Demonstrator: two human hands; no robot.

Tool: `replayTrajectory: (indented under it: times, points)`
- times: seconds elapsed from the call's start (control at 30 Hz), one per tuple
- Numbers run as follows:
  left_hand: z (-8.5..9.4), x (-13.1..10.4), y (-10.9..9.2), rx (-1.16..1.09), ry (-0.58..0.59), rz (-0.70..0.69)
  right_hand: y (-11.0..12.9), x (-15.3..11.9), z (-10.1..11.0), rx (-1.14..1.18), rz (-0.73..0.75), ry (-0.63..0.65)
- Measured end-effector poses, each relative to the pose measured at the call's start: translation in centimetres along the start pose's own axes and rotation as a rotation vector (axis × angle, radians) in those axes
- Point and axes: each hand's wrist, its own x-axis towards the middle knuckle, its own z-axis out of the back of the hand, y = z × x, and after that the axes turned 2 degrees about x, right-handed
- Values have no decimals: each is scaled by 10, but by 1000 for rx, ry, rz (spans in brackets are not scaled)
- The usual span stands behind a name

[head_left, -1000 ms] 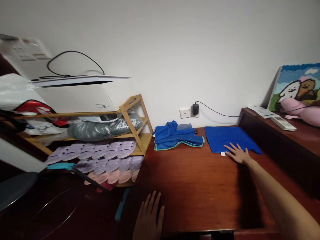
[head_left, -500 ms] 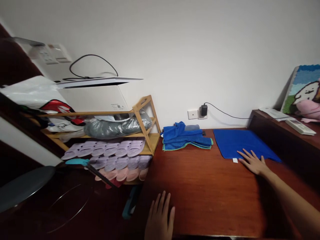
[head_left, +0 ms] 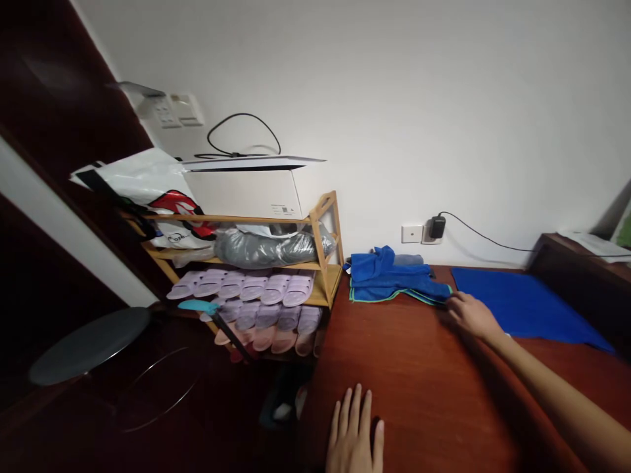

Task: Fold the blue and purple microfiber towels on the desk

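Crumpled blue cloths with green edging lie at the back of the brown wooden table. My right hand pinches the right-hand corner of these cloths, fingers closed. To the right, a plain blue cloth is spread flat, its near-left edge partly hidden behind my right hand. My left hand rests flat near the table's front left, fingers spread, holding nothing.
Left of the table stands a wooden rack with slippers, a white box and bags. A round stool is at far left. A black plug sits in the wall, its cable running right.
My right hand has left the flat blue cloth, moved left and closed on the corner of the green-edged cloths. The view has turned left. My left hand still lies flat on the table.
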Motion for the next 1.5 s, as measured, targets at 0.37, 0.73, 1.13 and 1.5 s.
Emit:
replayTrajectory:
  times: [0.37, 0.73, 1.13, 1.5]
  points:
    - [-2, -3, -10, -186, -45, 182, 114, 22, -24, 142, -83, 89]
    - [27, 40, -53, -1231, 250, 766, 233, -120, 2, 1363, -171, 83]
    - [59, 23, -77, -1471, 227, 915, 222, -172, 20, 1526, -307, 421]
    - [81, 24, -78, -1545, 290, 1130, 234, -187, 45, 1207, -118, 363]
